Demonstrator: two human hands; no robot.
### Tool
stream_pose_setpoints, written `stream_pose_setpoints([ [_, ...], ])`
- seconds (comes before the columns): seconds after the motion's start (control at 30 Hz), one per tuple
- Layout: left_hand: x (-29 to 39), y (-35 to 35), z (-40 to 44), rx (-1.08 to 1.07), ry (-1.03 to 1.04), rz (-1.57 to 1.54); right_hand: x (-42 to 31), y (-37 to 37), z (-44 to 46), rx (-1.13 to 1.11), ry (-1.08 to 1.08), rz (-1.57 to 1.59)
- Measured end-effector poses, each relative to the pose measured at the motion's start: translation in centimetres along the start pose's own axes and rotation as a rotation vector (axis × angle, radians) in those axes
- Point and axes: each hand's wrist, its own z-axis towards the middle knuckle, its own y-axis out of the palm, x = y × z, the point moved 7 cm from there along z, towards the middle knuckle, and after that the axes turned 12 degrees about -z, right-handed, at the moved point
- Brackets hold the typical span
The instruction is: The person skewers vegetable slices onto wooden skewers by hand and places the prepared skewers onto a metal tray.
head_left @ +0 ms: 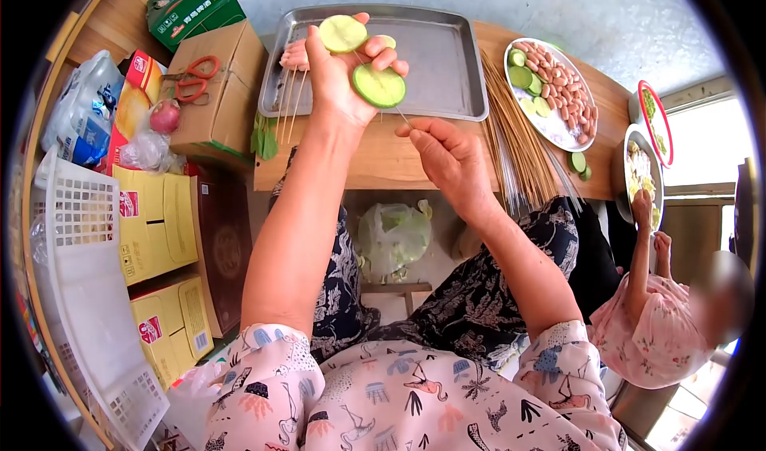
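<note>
My left hand (pixel 347 76), palm up over the front of a metal tray (pixel 423 60), holds round green vegetable slices (pixel 379 86); another slice (pixel 343 34) sits at its fingertips, a further one partly hidden behind the fingers. A thin skewer (pixel 402 116) runs from the lower slice to my right hand (pixel 451 160), whose thumb and finger are pinched on its end. Skewered pink sausages (pixel 294 55) lie at the tray's left side. Right of the tray is a bundle of bare skewers (pixel 519 132). An oval plate (pixel 511 50) bears pink sausages and green slices.
Two green slices (pixel 578 162) lie by the plate. At the right, a co-worker (pixel 654 323) reaches into a bowl (pixel 627 188). Red scissors (pixel 191 80) rest on a cardboard box (pixel 227 60) at the left. A plastic bag (pixel 395 232) is below the table.
</note>
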Motion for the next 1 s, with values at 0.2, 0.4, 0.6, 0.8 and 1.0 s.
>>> stream_pose_setpoints([
  [0.2,0.6,0.1,-0.1,-0.042,0.076,-0.05,0.1,0.4,0.0,-0.009,-0.007,0.043],
  [0.4,0.6,0.3,-0.1,-0.068,0.066,-0.083,0.1,0.5,0.0,-0.002,-0.007,0.055],
  [0.6,0.5,0.7,-0.2,-0.062,0.073,-0.091,0.1,0.5,0.0,0.005,-0.006,0.047],
  [0.8,0.4,0.7,0.0,-0.105,0.059,-0.084,0.1,0.3,0.1,0.008,0.011,0.036],
  [1.0,0.1,0.8,-0.3,0.025,0.072,-0.05,0.3,0.2,0.2,-0.007,0.034,0.054],
])
